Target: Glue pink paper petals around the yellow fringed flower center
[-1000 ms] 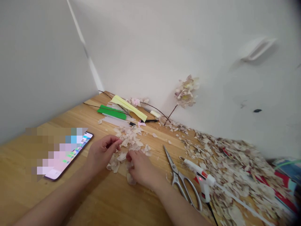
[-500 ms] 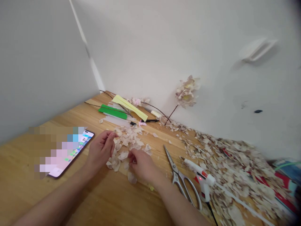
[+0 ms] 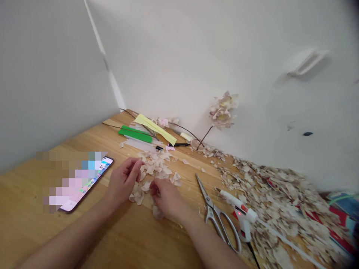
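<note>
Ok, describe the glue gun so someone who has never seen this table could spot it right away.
On the wooden table, look right of the person's right hand, at the edge of the big spread of petal scraps along the wall. The glue gun lies just right of the steel scissors. It alone is white, with red accents, a small red light and a black cord.

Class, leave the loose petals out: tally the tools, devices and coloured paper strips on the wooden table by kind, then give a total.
Silver metal scissors: 1
White hot glue gun with red switch: 1
Smartphone with lit screen: 1
Green paper strip: 1
Yellow paper strip: 1
Total: 5
</note>
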Tool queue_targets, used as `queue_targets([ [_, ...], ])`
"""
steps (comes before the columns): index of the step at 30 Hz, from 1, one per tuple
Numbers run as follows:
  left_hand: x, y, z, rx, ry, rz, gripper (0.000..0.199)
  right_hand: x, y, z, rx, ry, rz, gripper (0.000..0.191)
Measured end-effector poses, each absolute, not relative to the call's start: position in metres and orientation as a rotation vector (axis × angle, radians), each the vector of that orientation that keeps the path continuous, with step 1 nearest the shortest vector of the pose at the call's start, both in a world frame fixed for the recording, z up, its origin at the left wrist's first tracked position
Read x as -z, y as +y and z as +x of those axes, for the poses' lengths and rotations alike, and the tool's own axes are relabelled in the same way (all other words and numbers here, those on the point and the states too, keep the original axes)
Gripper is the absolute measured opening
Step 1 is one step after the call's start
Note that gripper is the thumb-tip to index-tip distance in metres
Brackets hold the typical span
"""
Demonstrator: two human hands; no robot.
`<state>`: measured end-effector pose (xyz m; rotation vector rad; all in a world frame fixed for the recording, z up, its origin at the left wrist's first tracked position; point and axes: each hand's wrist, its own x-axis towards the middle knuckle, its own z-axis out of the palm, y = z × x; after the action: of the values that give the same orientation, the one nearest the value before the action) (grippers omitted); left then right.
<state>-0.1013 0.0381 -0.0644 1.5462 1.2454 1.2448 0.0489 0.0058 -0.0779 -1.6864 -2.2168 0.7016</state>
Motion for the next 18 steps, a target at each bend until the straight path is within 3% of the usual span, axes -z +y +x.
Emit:
queue_targets([
  [4,0.064,0.043,-0.102,-1.401,1.272,1.504,0.012,0.078,0.006,0.053,-0.707,-2.205,-1.696,0.023],
  [13,0.080,0.054,-0.103,-1.583,1.343,1.574,0.035,0.070,-0.001,0.049,-0.740,-2.303,-1.619,0.031],
  [18,0.069,0.063,-0.110,-1.848,1.180,1.187,0.039,0.072,-0.005,0.050,-0.774,-2.275,-1.666,0.032],
])
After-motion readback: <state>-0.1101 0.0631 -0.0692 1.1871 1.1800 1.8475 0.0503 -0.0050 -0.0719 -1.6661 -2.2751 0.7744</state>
